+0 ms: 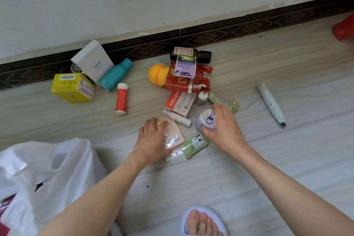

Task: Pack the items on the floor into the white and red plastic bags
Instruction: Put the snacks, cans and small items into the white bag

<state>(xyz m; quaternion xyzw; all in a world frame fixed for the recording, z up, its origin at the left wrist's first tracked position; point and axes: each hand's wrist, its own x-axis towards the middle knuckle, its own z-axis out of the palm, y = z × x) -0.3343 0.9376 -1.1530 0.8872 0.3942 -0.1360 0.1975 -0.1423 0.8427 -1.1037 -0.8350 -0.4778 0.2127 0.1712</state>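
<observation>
My right hand (225, 128) grips a purple drink can (206, 120) standing on the floor. My left hand (153, 140) lies flat on a pink sachet (175, 136), fingers curled over its edge. A green packet (194, 144) lies between my hands. Behind them sit a small white bottle (179, 118), a red-and-white medicine box (179, 103), a red snack bag (188, 80) with a purple carton (184, 66) on top, and a yellow ball (158, 76). The white plastic bag (44, 170) stands open at the lower left; something red shows at its lower edge.
Along the dark skirting board lie a yellow box (72, 88), a white box (93, 62), a teal bottle (115, 74), a red tube (121, 97) and a dark brown bottle (191, 54). A white pen-shaped device (271, 104) lies to the right. My slippered foot (203, 222) is below.
</observation>
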